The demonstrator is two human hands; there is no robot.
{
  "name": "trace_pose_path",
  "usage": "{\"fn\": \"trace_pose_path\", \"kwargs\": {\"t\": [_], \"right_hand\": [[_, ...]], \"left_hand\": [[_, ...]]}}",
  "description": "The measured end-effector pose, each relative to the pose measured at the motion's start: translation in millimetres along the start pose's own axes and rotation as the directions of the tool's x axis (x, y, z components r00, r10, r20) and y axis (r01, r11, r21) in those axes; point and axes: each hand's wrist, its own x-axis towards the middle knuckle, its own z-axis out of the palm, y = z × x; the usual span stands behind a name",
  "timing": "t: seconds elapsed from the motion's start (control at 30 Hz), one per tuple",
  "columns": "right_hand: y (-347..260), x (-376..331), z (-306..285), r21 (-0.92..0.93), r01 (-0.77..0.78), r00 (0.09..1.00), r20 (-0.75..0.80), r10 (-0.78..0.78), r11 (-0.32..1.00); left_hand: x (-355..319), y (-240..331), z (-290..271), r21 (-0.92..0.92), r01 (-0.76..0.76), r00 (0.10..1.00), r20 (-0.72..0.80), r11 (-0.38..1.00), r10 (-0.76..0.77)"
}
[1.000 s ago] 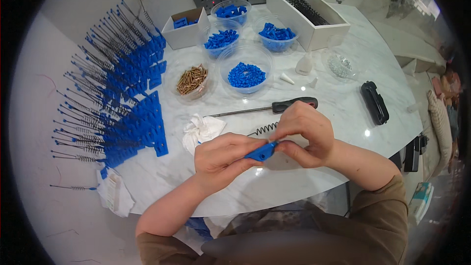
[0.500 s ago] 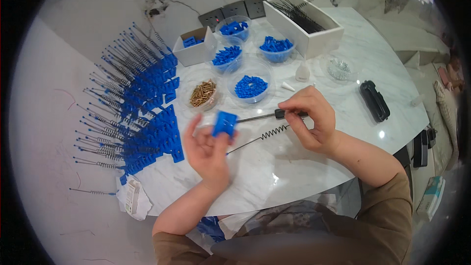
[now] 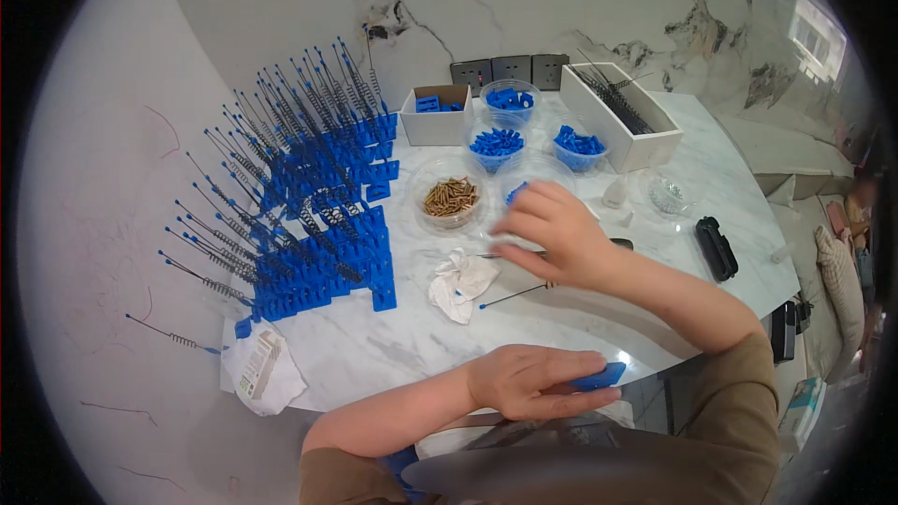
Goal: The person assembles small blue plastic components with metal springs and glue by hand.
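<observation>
The left hand (image 3: 528,382) lies at the near edge of the table (image 3: 580,313), fingers curled over a flat blue block (image 3: 599,377) and holding it. The right hand (image 3: 552,229) reaches far over the table, fingers loosely spread, holding nothing I can see, above a clear tub (image 3: 524,178). Near it lie a thin rod with a spring (image 3: 514,295), a white rag (image 3: 461,283) and a tub of brass screws (image 3: 449,196). Rows of blue blocks with springs (image 3: 309,215) fill the left side
</observation>
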Motion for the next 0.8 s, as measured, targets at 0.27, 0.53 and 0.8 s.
{"fn": "trace_pose_path", "kwargs": {"t": [0.27,0.53,0.8], "right_hand": [[82.9,81.7,93.0,-0.228,-0.094,0.845,0.497,0.199,0.969],[88.4,87.0,110.2,-0.342,0.116,0.776,0.617,0.13,0.932],[90.4,83.9,114.8,-0.257,0.124,0.786,0.615,0.064,0.958]], "left_hand": [[1.2,-2.2,-14.7,0.008,0.153,0.988,-0.016,0.988,-0.153],[-6.7,-6.2,-12.2,-0.178,0.373,0.927,0.035,0.911,-0.373],[-4.2,-17.2,-11.6,0.006,0.205,0.978,-0.04,0.979,-0.204]]}}
